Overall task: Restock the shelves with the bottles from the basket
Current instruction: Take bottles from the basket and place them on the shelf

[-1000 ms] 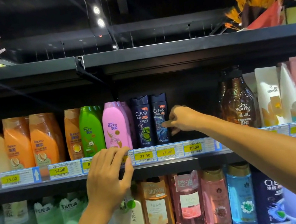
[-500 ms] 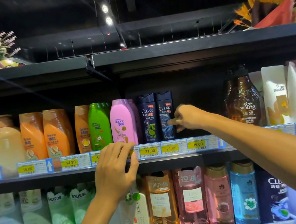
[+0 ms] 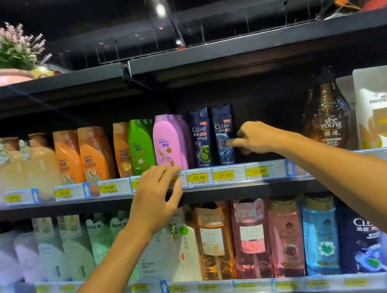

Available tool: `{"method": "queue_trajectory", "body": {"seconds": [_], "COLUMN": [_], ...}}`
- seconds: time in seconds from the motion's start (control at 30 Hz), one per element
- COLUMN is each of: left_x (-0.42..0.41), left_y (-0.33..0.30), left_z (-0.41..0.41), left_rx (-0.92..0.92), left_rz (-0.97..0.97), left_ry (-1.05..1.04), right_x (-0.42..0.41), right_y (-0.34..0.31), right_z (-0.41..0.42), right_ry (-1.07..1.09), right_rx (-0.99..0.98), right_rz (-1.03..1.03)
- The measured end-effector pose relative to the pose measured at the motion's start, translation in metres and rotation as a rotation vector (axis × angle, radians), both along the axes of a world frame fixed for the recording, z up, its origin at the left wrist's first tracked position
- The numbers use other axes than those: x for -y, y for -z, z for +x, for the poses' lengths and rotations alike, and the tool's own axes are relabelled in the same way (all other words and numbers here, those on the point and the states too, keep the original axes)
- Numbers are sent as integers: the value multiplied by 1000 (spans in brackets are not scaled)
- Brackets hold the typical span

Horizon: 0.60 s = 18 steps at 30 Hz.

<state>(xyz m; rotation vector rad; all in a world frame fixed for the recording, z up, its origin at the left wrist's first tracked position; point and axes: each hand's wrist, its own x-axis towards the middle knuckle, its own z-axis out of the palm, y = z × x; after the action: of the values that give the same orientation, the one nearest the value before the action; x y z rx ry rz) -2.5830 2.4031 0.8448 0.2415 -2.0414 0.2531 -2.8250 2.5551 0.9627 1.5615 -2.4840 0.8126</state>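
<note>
Hands unmoved: right hand still touches CLEAR bottle; view shifted.

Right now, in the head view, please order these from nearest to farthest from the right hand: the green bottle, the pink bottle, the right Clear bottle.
1. Right Clear bottle, touching the right hand on its left.
2. Pink bottle, further left.
3. Green bottle, furthest left.

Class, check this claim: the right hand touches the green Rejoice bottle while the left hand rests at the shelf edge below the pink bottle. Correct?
Not quite. The head view shows the right hand touching the right-hand dark blue Clear bottle, not the green one. The left hand does rest at the shelf edge below the pink bottle.
</note>
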Motion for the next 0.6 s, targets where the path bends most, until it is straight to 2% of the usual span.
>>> {"method": "queue_trajectory", "body": {"seconds": [0.13, 0.23, 0.4, 0.5, 0.6], "left_x": [-10, -10, -13, -16, -22], "left_y": [-15, -27, -25, -5, 37], "left_z": [23, 50, 119, 178, 251], "left_rx": [91, 101, 161, 237, 346], "left_rz": [1, 17, 112, 234, 375], "left_ry": [-65, -141, -319, -400, -471], "right_x": [-29, -44, -39, -19, 8], "right_y": [-6, -2, 31, 70, 127], "right_z": [14, 34, 100, 156, 216], "right_ry": [-16, -116, -374, -520, -632], "right_rx": [-215, -284, -308, -323, -263], "right_rz": [-219, -380, -396, -375, -241]}}
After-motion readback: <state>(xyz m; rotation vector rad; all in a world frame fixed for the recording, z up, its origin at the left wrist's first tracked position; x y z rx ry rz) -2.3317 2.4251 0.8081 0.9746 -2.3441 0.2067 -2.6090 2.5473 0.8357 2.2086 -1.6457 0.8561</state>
